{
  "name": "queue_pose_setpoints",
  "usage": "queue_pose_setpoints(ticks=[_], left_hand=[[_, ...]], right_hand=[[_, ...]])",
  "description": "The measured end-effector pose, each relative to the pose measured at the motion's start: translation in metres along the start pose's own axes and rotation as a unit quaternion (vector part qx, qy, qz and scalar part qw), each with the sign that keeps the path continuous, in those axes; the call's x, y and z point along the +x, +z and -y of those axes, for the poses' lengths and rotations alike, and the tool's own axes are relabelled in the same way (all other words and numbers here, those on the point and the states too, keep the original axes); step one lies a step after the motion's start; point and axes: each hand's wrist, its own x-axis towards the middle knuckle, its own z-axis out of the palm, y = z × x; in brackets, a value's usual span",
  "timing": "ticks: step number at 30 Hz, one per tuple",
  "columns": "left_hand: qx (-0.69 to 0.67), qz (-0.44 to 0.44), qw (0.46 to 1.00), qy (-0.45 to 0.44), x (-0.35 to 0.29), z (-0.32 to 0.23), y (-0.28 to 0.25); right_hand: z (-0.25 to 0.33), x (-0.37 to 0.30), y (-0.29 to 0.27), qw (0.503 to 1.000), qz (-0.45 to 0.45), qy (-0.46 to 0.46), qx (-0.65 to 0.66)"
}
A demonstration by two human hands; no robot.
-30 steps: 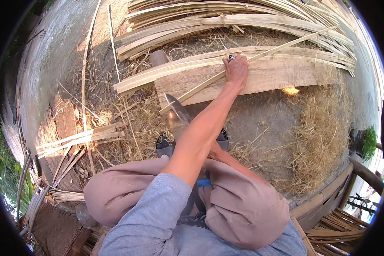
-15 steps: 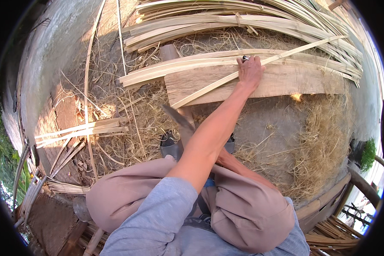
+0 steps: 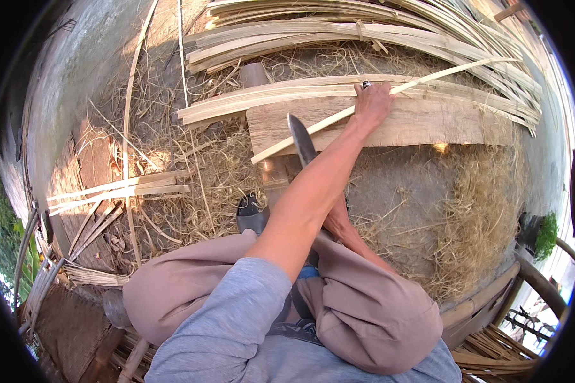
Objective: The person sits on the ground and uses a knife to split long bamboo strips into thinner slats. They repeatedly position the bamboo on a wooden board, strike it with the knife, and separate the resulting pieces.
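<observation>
My left hand (image 3: 373,104) is closed around a narrow pale bamboo strip (image 3: 326,122), pressing it over a wooden plank (image 3: 447,121). The strip lies slantwise, its near end jutting past the plank's near left edge and its far end reaching up to the right. A dark, shiny ring-like piece shows at the fingers. My left forearm crosses over my right arm. From behind it juts a knife (image 3: 302,139), its blade pointing away beside the strip's near end. My right hand (image 3: 337,217) is mostly hidden under that forearm; the knife extends from it, handle and fingers out of sight.
Behind the plank lie a row of split bamboo strips (image 3: 268,99) and a bigger bundle (image 3: 287,39). Fibrous shavings (image 3: 476,217) cover the ground on both sides. Shorter strips (image 3: 121,191) lie at left. My bent knees (image 3: 377,306) frame the near side.
The knife has swung up and away from me, from low left of my forearm to beside the strip. My left hand and the strip have hardly moved.
</observation>
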Motion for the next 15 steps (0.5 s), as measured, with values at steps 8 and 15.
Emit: queue_pose_setpoints(ticks=[8, 15], left_hand=[[0.034, -0.071, 0.996, -0.042, 0.001, -0.004, 0.004], [0.012, -0.074, 0.997, -0.019, -0.011, -0.006, 0.007]], right_hand=[[0.007, 0.020, -0.039, 0.990, -0.115, 0.074, 0.024], [-0.030, 0.010, 0.007, 0.987, -0.080, -0.043, 0.134]])
